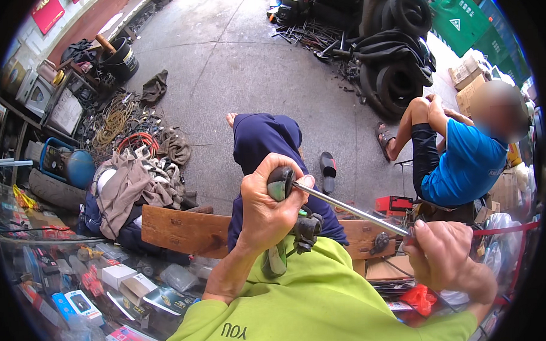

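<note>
My left hand [265, 198] is wrapped round the rounded end of a green and black tool [279, 183], which hangs in front of my yellow-green shirt. Lower down, its black middle part [308, 226] and a green lower end [275, 262] show; its exact kind is unclear. My right hand [441, 252] is closed round the handle of a long screwdriver [352, 208]. The steel shaft slants up and left to the tool's end, beside my left thumb and fingers. My fingers hide most of the handle, and the tip's contact cannot be made out.
A wooden bench [185, 230] runs across behind my lap. Boxed goods [120, 275] lie at lower left, cloths [135, 187] and cables [118, 122] above them. At right a person in a blue shirt [465, 164] sits near stacked tyres [396, 88]. A slipper [328, 168] lies on the floor.
</note>
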{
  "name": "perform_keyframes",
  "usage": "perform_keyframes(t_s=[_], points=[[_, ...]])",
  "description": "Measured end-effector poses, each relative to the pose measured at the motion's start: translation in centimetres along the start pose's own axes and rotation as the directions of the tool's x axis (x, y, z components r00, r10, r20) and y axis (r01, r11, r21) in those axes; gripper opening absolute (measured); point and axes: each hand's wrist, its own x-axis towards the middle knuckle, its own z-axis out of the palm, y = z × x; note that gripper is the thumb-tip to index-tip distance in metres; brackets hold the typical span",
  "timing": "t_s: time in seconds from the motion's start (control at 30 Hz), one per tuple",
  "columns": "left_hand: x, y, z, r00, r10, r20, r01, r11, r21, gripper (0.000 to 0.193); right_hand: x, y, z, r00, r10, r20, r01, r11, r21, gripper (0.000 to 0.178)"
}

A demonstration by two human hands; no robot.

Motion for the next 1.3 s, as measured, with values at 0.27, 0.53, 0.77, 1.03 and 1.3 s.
perform_keyframes(t_s=[0.27, 0.53, 0.77, 1.03, 1.3], points=[[0.0, -0.2, -0.2, 1.000, -0.011, 0.000, 0.011, 1.000, -0.018, 0.013, 2.3, -0.4, -2.0, 0.606, 0.637, 0.476, -0.747, 0.249, 0.617, 0.022], [0.0, -0.3, -0.4, 0.999, -0.027, -0.031, 0.025, 0.998, -0.065, 0.013, 1.0, 0.2, -1.8, 0.960, -0.172, 0.223, 0.245, 0.899, -0.362, 0.042], [0.0, 0.3, -0.4, 0.998, -0.022, -0.055, 0.022, 1.000, 0.001, 0.012, 2.3, 0.6, -1.6, 0.773, 0.529, 0.350, -0.629, 0.569, 0.530, 0.024], [0.1, 0.0, -0.9, 0.994, -0.082, -0.078, 0.077, 0.995, -0.069, 0.014, 3.3, 0.8, -0.5, 0.991, 0.130, 0.010, -0.130, 0.992, 0.002, 0.024], [0.2, -0.3, -0.8, 0.995, -0.056, -0.084, 0.052, 0.998, -0.047, 0.013, 3.2, 0.3, -0.6, 0.971, 0.208, 0.116, -0.228, 0.951, 0.208, 0.034]])
